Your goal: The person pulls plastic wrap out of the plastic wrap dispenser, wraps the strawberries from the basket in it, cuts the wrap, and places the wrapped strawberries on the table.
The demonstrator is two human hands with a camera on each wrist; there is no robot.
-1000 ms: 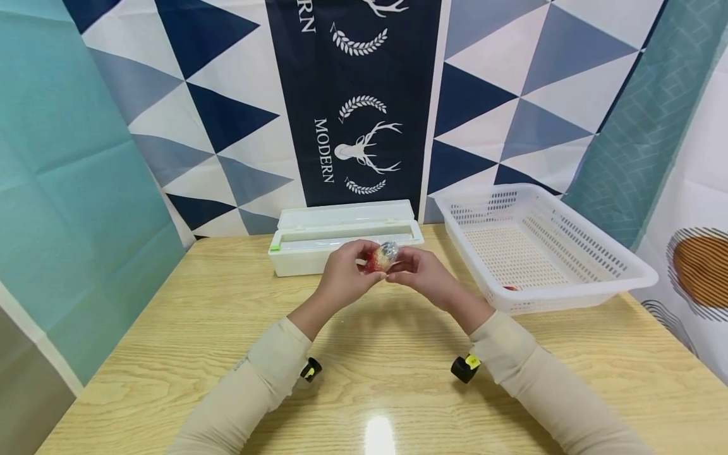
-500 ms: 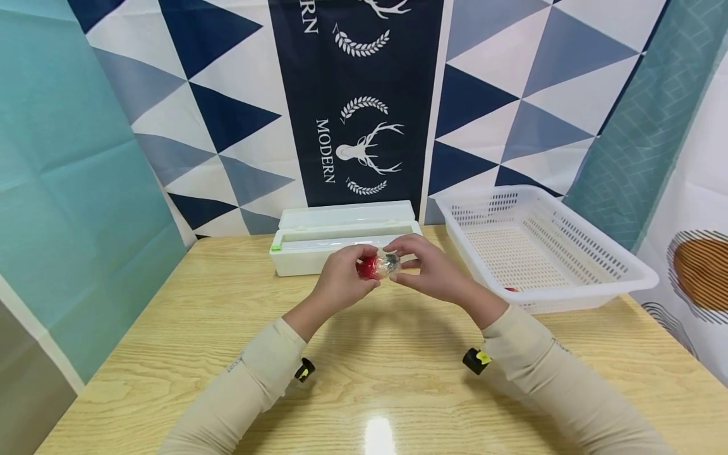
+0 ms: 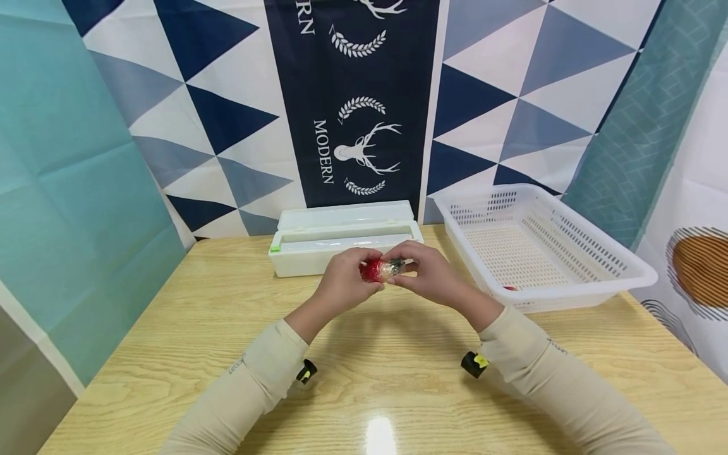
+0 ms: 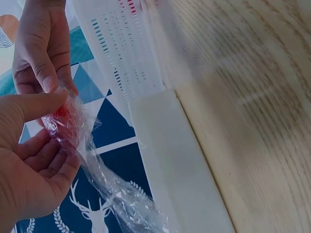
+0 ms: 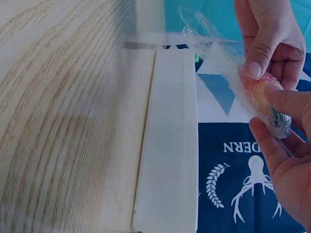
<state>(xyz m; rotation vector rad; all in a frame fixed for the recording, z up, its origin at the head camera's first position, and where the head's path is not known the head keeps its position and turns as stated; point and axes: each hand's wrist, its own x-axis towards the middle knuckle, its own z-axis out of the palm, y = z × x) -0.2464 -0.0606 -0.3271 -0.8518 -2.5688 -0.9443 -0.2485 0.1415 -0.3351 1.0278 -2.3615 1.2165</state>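
Note:
A strawberry (image 3: pixel 376 270), red at one end, pale with green at the other, is wrapped in clear cling film above the table. My left hand (image 3: pixel 344 278) grips the red end, thumb against it. The right hand (image 3: pixel 428 272) holds the pale, green-topped end between thumb and fingers. In the left wrist view a loose tail of cling film (image 4: pixel 124 196) trails from the strawberry. The right wrist view also shows this film (image 5: pixel 209 41) hanging off the red end. Behind the hands, a white cling film dispenser box (image 3: pixel 304 262) stands with its lid raised.
A white perforated plastic basket (image 3: pixel 591 292) stands at the right of the wooden table (image 3: pixel 364 354), with a small red thing (image 3: pixel 510 288) inside. A patterned cloth backdrop (image 3: pixel 358 82) rises behind the table.
The strawberry has turned, so its red side shows more and its green end points right. My right hand drew back with fingers spread, then came in again onto the pale end.

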